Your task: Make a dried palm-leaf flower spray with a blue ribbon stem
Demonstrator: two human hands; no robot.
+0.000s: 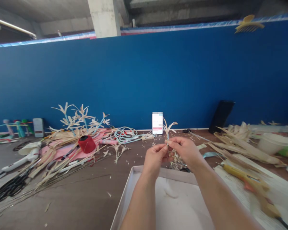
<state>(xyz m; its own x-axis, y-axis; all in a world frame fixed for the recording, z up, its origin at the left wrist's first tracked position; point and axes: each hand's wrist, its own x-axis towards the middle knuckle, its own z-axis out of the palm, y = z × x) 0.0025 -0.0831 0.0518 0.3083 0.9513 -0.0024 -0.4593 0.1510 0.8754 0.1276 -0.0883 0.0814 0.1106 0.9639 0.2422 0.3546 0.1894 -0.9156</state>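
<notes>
Both my hands meet above the far edge of a white shallow box. My left hand and my right hand are closed in a pinch on a small straw flower with pale petals and a thin stem wrapped in light blue. The flower stands upright between my fingertips, and its petals fan out above them. Loose straw scraps lie on the brown table just below my hands.
Left: finished straw flowers, a red thread spool, black scissors, a white tool, coiled blue cord. Right: dried husk leaves, a yellow glue gun, a white bowl. A blue wall stands behind.
</notes>
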